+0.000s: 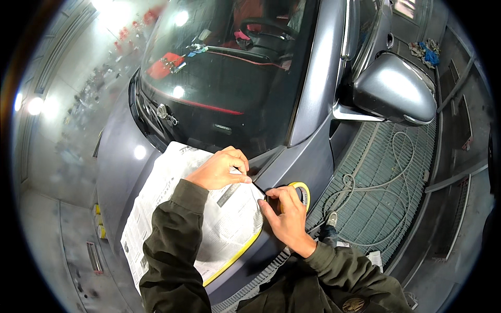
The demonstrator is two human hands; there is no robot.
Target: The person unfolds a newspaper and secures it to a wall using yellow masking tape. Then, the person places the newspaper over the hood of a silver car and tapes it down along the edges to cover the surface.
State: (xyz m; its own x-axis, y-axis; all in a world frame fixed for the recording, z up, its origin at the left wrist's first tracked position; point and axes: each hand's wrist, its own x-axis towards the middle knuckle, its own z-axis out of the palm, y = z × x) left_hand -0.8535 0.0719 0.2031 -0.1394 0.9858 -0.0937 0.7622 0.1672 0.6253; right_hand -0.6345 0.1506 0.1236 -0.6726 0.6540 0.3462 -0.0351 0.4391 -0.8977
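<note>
A sheet of newspaper (229, 229) lies over the grey car's hood, its near right edge bordered by yellow masking tape (235, 257). My left hand (222, 169) rests on the sheet's upper corner beside the windshield base, fingers curled and thumb pressed toward them on the paper's edge. Just right of it, my right hand (287, 218) is at the sheet's right corner by the fender, thumb and forefinger bent toward each other. A roll of yellow masking tape (306, 195) sits in the curled fingers of my right hand, partly hidden by them.
The windshield (219, 73) rises ahead, with a side mirror (394, 88) jutting out at the right. A looped hose (386, 182) lies on the floor grating (365, 208). Yellow cans (99, 221) stand at the left; a cloth pile (425, 52) is at the far right.
</note>
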